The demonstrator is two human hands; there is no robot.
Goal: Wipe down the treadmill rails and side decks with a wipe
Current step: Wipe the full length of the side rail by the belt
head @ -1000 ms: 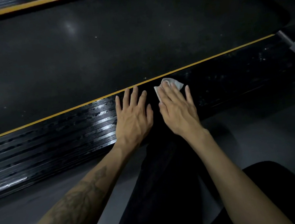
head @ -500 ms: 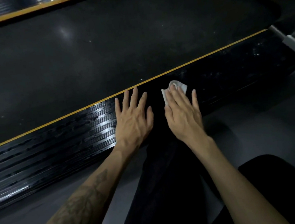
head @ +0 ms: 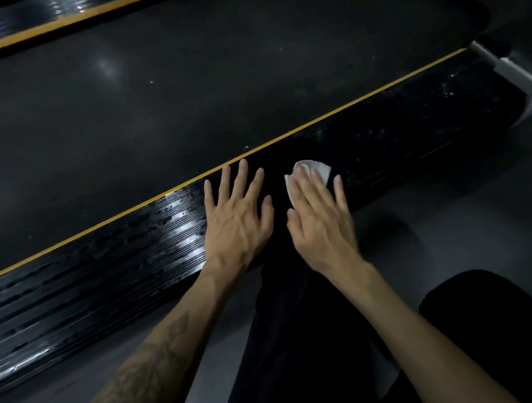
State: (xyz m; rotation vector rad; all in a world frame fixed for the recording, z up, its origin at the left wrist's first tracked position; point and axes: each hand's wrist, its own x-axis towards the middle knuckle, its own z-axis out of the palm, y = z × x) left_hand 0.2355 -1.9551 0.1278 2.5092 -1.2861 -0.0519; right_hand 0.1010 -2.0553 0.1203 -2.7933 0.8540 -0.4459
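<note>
Both flat: left hand [head: 238, 219] stays planted on the side deck [head: 100, 273], right hand [head: 321, 220] keeps pressing the wipe [head: 319, 169].

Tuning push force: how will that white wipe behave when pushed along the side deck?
The wipe looks crumpled under the right hand, so probably floppy and light. It may bunch on the ribbed side deck, whose glossy patches suggest easy sliding.

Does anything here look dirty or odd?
Yes: pale specks and smears dot the side deck right of the wipe, while the stretch left of the left hand shines wet.
</note>
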